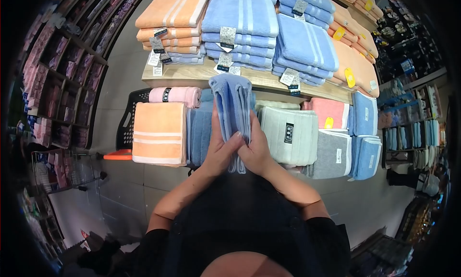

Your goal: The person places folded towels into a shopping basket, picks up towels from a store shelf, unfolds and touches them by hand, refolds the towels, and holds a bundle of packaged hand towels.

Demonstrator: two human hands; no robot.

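Observation:
A folded blue towel (231, 92) is held upright in front of my body, its layered edges facing me. My left hand (221, 149) wraps its left side and my right hand (253, 149) its right side, with the thumbs meeting across the front. Just beyond it are stacked blue towels (240, 12) with hanging tags. To the left of my hands sits a folded orange towel (159, 133) with white stripes, beside darker blue towels (199, 128). On the right is a pale green towel (288, 133) with a black label.
A wooden shelf (182, 74) carries orange, blue and peach towel stacks. A black basket with an orange handle (117, 155) stands at the left. Grey towels (331, 154) and blue towels (366, 154) lie at the right. A cart (62, 169) and a shelving unit (72, 80) stand farther left.

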